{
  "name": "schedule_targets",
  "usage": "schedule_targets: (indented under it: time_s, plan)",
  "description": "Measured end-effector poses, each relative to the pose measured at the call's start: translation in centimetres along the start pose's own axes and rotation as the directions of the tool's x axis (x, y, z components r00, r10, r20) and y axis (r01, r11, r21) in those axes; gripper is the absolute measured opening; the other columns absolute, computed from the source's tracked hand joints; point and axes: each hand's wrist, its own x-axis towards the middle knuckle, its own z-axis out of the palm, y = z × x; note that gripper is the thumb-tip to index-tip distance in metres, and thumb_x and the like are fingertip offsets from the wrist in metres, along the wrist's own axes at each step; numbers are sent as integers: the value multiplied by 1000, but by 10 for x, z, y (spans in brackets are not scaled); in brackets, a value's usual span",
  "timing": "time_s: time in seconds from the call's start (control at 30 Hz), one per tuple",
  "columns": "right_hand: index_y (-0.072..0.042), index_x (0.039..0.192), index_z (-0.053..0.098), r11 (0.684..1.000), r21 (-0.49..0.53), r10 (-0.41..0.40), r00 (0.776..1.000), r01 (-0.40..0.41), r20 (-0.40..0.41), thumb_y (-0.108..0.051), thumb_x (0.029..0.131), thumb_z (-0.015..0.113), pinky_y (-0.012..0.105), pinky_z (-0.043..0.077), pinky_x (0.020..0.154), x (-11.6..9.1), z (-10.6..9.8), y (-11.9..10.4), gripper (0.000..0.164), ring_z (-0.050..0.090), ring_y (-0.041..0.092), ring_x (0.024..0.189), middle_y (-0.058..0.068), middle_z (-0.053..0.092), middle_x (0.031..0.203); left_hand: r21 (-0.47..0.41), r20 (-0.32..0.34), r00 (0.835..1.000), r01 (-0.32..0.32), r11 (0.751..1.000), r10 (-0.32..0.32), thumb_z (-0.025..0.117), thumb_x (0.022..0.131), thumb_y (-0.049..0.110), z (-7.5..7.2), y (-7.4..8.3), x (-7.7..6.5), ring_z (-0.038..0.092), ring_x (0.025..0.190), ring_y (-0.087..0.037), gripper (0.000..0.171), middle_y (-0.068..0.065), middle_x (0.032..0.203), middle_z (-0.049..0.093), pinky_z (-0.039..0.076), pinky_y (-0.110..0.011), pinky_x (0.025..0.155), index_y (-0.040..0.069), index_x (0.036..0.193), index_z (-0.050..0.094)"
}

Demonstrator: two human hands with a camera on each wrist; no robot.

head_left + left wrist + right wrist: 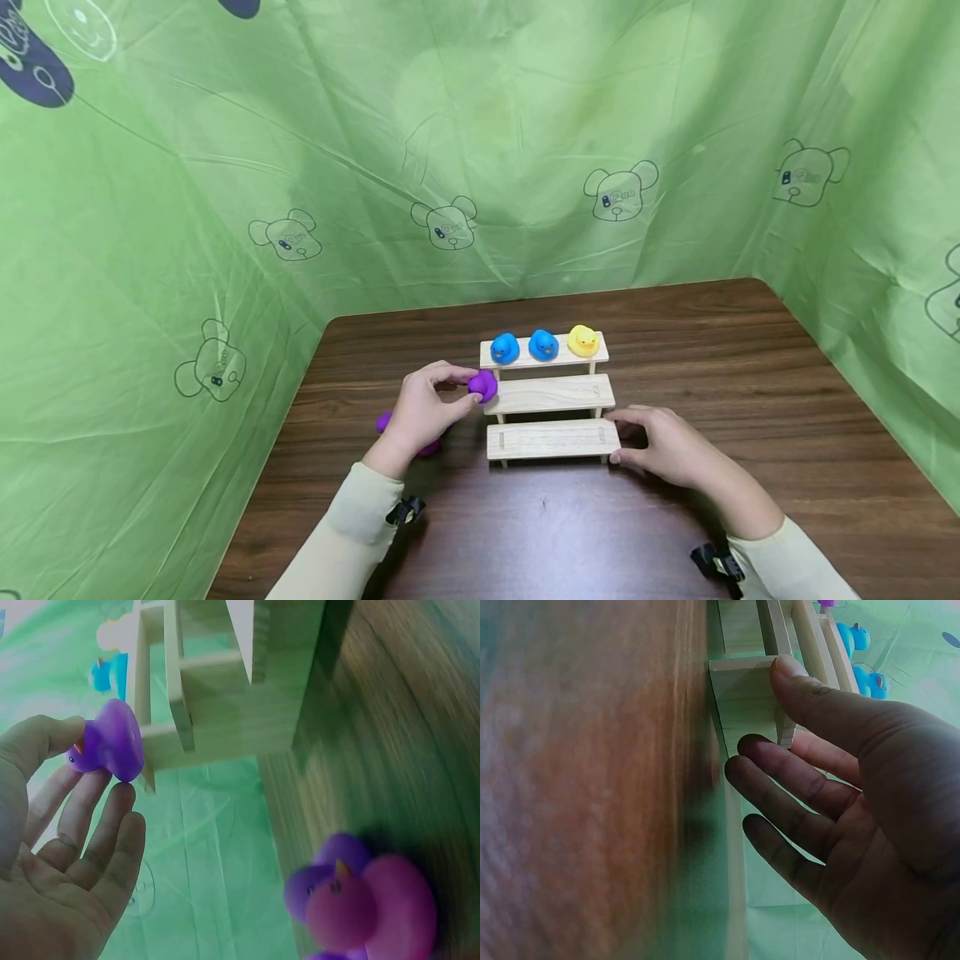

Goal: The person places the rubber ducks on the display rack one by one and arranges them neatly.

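My left hand pinches a purple rubber duck between thumb and fingers, at the left end of the middle step of a three-tier wooden stand. In the left wrist view the held duck is tipped, and its contact with the stand cannot be told. At the stand's lower right end, my right hand grips the lowest step, thumb on its front edge and index finger behind, as the right wrist view shows. Along the top step sit two blue ducks and a yellow duck.
Beside the left wrist, a pink duck and purple ducks lie on the brown wooden table, partly hidden by the hand in the head view. Green printed sheeting surrounds the table's back and sides.
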Motion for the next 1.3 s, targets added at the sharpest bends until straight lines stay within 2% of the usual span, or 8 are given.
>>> schedule_targets:
  time_s: [0.23, 0.7, 1.07, 1.3]
  plan:
    - [-13, 127, 73, 1000, 1, 6, 1000, -6, 0, -20, 80, 94, 48, 57, 92, 0, 0, 0, 52, 70, 21, 106, -7, 74, 112, -40, 46, 999, -1, 999, 3, 90, 83, 12, 21, 9, 1, 73, 96, -26, 29, 9, 103, 75, 62, -43, 87, 14, 110, 81]
    - [-14, 127, 74, 1000, 12, 3, 1000, -4, 8, -20, 80, 94, 47, 57, 92, 0, 0, 0, 51, 71, 20, 106, -9, 74, 111, 25, 88, 996, -38, 999, 36, 89, 83, 15, 62, 36, 13, 72, 95, -18, 28, 8, 101, 76, 61, -33, 82, 14, 110, 82]
    - [-13, 128, 73, 1000, 8, -6, 1000, 6, 4, -21, 80, 93, 48, 57, 94, 0, 1, 0, 52, 71, 23, 109, -7, 74, 114, 108, 103, 993, -71, 992, 60, 90, 84, 23, 89, 44, 26, 71, 94, -10, 28, 11, 100, 76, 60, -28, 81, 18, 111, 82]
    - [-13, 128, 73, 1000, 14, -11, 1000, 11, 7, -22, 80, 93, 47, 57, 93, 1, 0, 1, 52, 71, 21, 108, -7, 75, 114, 207, 107, 992, -89, 974, 68, 89, 85, 27, 105, 54, 30, 69, 94, -4, 28, 15, 101, 75, 53, -16, 81, 23, 112, 82]
